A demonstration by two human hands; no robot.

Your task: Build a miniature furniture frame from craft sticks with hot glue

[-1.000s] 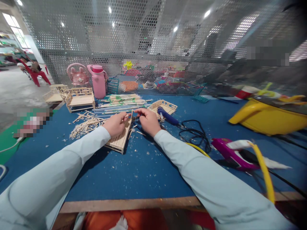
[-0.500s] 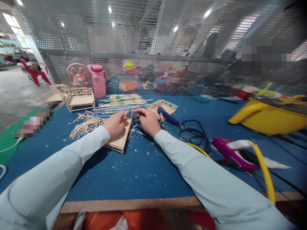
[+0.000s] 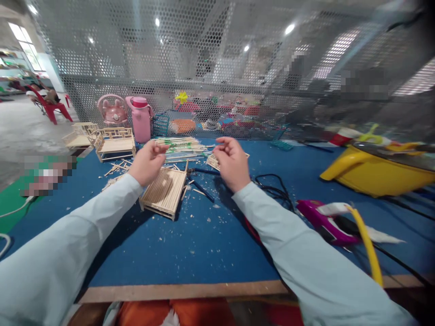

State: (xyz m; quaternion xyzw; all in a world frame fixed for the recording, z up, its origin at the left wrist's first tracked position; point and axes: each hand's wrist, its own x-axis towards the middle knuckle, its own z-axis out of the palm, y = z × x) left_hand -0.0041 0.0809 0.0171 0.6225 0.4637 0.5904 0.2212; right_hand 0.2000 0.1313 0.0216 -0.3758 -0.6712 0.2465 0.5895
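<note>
My left hand is raised over the left part of a small platform of wooden sticks, thumb and fingers pinched together. Whatever may be between its fingertips is too small to make out. My right hand hangs farther right, curled in a pinch, its contents also unclear. One upright stick rises from the platform's far right corner. Pliers with blue handles lie apart on the table, jaws near that corner. Partly behind my right hand is another stick frame.
Two stick-built miniature benches stand at the back left beside a pink bottle. Stick bundles lie before the mesh screen. A purple tool, black cable and yellow container occupy the right.
Both hands have lifted off the platform's far corner and moved apart, left hand leftward, right hand rightward. The pliers now show on the table. A blue-handled tool is now hidden behind my right hand.
</note>
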